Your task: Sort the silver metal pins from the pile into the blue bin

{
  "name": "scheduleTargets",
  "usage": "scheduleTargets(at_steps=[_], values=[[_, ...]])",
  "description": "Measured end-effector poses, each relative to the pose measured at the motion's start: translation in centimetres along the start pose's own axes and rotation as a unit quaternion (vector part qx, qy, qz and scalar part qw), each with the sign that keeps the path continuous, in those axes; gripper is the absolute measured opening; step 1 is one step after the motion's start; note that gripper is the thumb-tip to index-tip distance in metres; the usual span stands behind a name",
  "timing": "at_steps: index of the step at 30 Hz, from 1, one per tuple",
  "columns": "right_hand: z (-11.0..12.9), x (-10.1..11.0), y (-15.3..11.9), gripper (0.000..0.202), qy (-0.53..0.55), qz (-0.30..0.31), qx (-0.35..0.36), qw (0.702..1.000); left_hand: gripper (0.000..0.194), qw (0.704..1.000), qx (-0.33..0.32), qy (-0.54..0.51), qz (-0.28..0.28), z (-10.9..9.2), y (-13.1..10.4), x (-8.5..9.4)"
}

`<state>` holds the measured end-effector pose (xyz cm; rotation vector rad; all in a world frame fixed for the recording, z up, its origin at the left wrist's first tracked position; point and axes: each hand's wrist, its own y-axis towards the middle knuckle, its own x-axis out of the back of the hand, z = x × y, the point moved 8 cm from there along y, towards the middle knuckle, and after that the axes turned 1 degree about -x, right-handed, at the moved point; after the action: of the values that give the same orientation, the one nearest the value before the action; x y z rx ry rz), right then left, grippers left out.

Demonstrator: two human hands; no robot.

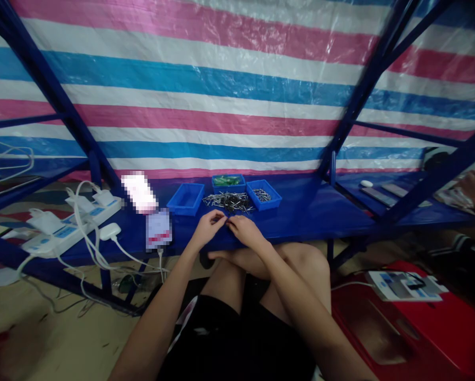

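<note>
Right of a blue rectangular plastic tray [183, 210], my left hand [209, 226] is curling near slim, silvery-and-dark metal pieces [231, 201], almost meeting my right hand [244, 228]; I can't tell either's grip. Brushing knuckles could be scattering the heap.

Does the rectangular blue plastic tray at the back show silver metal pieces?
No, this back tray shows green material, while silver metal pieces lie in the right blue tray.
</note>
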<state>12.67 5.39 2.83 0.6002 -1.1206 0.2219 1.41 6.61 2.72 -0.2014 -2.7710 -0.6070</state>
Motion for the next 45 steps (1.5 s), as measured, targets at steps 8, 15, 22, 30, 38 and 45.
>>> scheduleTargets(at_steps=[8,15,22,30,38,45], values=[[-0.8,2.8,0.1,0.02,0.097,-0.098,-0.013,0.99,0.026,0.998,0.015,0.038,0.047,0.6,-0.1,-0.8],[-0.4,1.1,0.1,0.02,0.051,-0.055,-0.01,0.997,0.024,0.997,-0.014,0.072,0.027,-0.1,-0.1,-0.5],[-0.5,1.6,0.0,0.021,0.069,-0.053,-0.022,0.996,0.021,1.0,0.0,0.029,-0.002,0.3,-0.1,-0.1],[0.3,2.5,-0.1,0.026,0.117,-0.075,0.01,0.99,0.019,0.998,0.0,0.052,0.032,0.1,0.0,-0.5],[-1.1,1.6,0.1,0.017,0.042,-0.067,-0.013,0.997,0.024,0.996,-0.005,0.086,0.022,0.2,0.0,-0.3],[0.2,1.0,0.0,0.017,0.043,-0.017,0.023,0.999,0.022,0.998,-0.02,0.063,-0.003,-0.1,-0.2,0.3]])
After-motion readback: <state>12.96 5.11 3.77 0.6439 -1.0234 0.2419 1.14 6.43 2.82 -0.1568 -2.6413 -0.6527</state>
